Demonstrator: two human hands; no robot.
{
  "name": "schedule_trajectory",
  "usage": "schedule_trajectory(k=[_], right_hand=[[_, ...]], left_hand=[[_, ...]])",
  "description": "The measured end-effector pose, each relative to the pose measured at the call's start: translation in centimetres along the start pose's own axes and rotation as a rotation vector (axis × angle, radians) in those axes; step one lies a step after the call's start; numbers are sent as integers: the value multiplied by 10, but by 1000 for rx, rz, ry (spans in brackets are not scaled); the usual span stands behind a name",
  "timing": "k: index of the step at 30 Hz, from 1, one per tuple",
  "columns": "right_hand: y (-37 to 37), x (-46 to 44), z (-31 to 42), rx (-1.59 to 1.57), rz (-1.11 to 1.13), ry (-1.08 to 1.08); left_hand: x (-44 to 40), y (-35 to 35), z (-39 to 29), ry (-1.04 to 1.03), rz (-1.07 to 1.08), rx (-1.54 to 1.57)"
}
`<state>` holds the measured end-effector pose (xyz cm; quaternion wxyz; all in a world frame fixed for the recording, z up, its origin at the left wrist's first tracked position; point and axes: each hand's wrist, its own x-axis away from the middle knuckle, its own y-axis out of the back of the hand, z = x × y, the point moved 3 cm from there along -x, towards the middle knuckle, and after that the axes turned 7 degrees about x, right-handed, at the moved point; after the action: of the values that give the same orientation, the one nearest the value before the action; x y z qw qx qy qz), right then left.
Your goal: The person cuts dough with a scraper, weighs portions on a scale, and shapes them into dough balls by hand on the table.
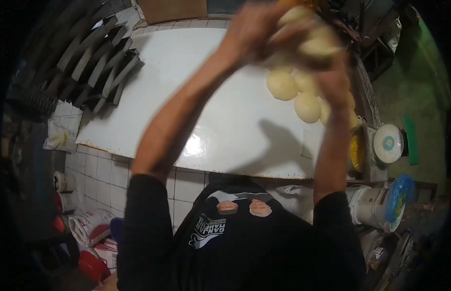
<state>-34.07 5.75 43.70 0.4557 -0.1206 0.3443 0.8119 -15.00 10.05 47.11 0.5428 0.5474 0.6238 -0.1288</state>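
Both my hands are raised over the far right of the white table, smeared by motion. My left hand [257,31] reaches across from the left, its fingers curled at a pale yellow dough ball [295,17]. My right hand [332,72] is up against another dough piece [320,47], which it seems to grip; its fingers are mostly hidden. Beneath and beside the hands, several smooth round dough balls [282,85] lie close together on the tabletop [225,126]. My right forearm covers part of this group.
Dark metal racks or trays [97,68] are stacked at the table's left end. To the right stand a round dial scale [387,143] and a yellow container [356,151]. White buckets [368,206] and a blue plastic-wrapped item [402,199] sit lower right. Sacks [92,225] lie lower left.
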Motion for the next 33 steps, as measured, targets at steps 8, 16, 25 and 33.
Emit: schedule_trajectory(k=[8,16,25,33], right_hand=[[173,-35,143,1048,-916,865],[-30,245,-241,1068,115,-139],[-117,324,-226,452,882,-645],[-50,169,-333,376,74,-604]], left_hand=[[-83,7,-97,-943,-496,-459],[188,-119,60,-119,453,-308],[420,-185,53,824,920,-7],[258,-61,200,902,-272,-208]])
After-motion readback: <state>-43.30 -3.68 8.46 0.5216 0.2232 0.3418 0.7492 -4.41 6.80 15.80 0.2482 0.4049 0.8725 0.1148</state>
